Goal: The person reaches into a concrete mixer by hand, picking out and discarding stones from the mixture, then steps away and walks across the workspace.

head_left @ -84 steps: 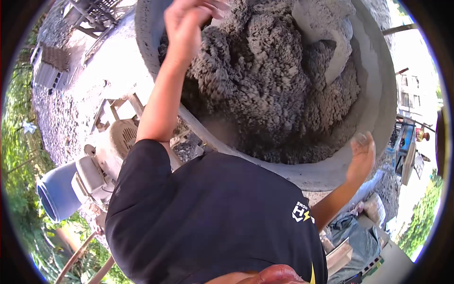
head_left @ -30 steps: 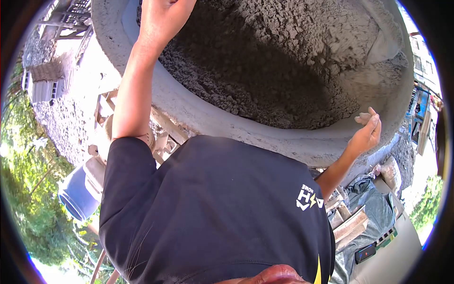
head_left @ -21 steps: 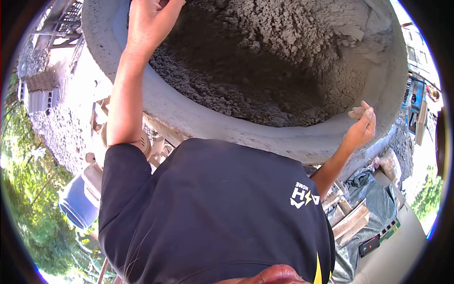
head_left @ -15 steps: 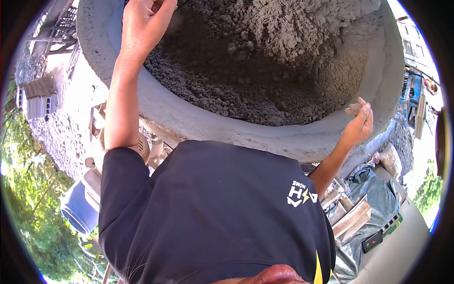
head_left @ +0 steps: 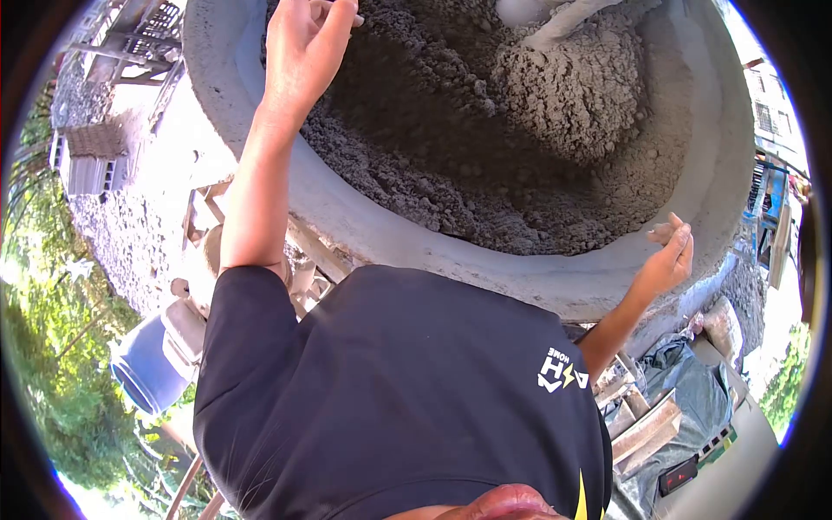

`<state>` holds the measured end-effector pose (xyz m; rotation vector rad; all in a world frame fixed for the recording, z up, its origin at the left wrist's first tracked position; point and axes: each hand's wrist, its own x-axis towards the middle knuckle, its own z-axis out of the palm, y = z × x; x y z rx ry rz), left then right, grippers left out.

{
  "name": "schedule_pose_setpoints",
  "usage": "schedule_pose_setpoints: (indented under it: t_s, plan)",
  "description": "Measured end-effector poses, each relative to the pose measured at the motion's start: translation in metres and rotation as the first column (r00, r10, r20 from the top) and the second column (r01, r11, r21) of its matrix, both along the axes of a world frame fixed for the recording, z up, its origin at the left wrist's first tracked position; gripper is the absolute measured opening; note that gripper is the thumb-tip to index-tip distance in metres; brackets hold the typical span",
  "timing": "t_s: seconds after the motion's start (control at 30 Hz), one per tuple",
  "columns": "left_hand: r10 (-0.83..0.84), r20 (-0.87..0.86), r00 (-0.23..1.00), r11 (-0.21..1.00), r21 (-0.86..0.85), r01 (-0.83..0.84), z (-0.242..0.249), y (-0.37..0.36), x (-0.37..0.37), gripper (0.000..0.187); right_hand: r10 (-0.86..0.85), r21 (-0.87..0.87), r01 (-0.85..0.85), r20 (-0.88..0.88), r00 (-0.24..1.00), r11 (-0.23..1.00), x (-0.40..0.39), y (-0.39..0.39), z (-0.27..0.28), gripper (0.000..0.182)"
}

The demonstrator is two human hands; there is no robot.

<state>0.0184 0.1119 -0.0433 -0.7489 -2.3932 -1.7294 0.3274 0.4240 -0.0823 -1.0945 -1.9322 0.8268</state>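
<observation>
My left hand (head_left: 307, 48) reaches over the rim at the upper left, partly cut off by the top edge. Its fingers are bent in toward the thumb; a small pale bit shows at the thumb tip, and what they hold, if anything, is hidden. My right hand (head_left: 672, 258) hangs by the near right part of the rim, fingers loosely bent and apart, greyish at the tips, nothing visible in it. Before me stands a large round drum (head_left: 416, 247) coated in grey. Inside lies crumbly grey mix (head_left: 572, 95), heaped under a coated mixer arm (head_left: 572, 19).
A blue barrel (head_left: 149, 364) stands at the left. Wooden pieces (head_left: 646, 433), a dark plastic sheet (head_left: 689, 373) and a small dark device (head_left: 678, 476) lie at the lower right. Gravel (head_left: 130, 234) spreads beyond the drum at the left.
The view has shifted, so drum and arms sit farther right and lower. The mixer arm now shows at the top, and the heaped mix has changed shape. My right fingers have bent slightly.
</observation>
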Motion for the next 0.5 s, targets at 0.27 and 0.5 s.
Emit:
schedule_pose_setpoints:
  t_s: [0.27,0.5]
  plan:
    - [-0.064,-0.155,0.986,0.998,0.007,0.066,-0.002,-0.012,-0.009,0.031,0.015,0.064,-0.017,0.036,0.999,0.998,0.004,0.005,-0.004,0.034]
    - [-0.143,0.033,0.989,0.989,-0.022,0.143,0.0,-0.003,-0.003,0.037,0.06,0.052,-0.06,-0.007,0.998,0.997,0.0,0.004,-0.001,0.032]
